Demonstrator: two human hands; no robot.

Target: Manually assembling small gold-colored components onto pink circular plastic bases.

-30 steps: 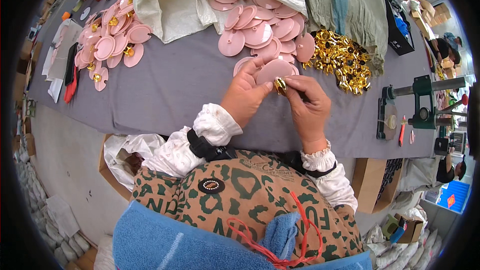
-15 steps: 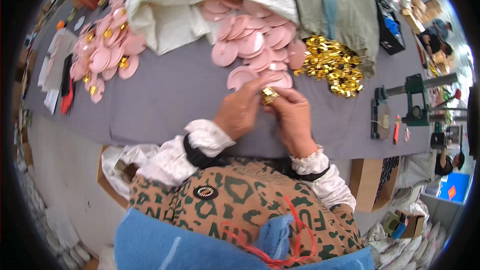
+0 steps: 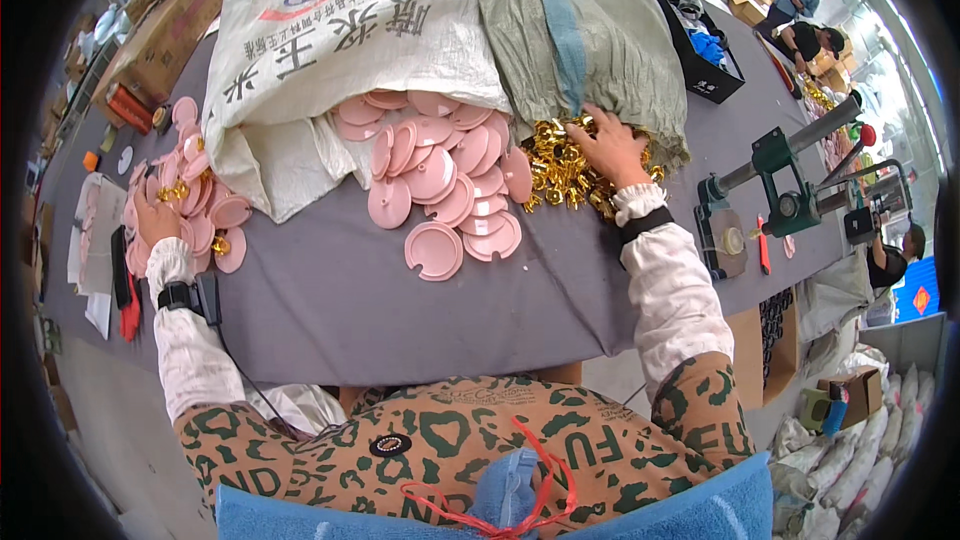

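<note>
My left hand [image 3: 157,221] reaches out at the far left and rests against a pile of pink round discs [image 3: 231,210], several of them with gold metal clips on them. Its fingers look stretched out, partly lost among the discs. On the right, my right hand [image 3: 612,149] lies with fingers spread on a heap of shiny gold clips [image 3: 550,162]; its fingertips dip into the heap. Between the hands, more pink discs [image 3: 435,248], notched at the edge, spill from the mouth of a white woven sack [image 3: 330,70].
A grey-green sack [image 3: 610,30] lies behind the gold clips, beside a black box [image 3: 712,80]. A green hand press [image 3: 775,175] stands at right near a red-handled tool [image 3: 764,245]. Grey cloth covers the table [image 3: 400,320]. Other people [image 3: 805,40] are at the far right.
My hands, together at the centre around a gold clip, have moved apart: the left to the left-hand disc pile, the right to the gold heap. The clip is no longer between them.
</note>
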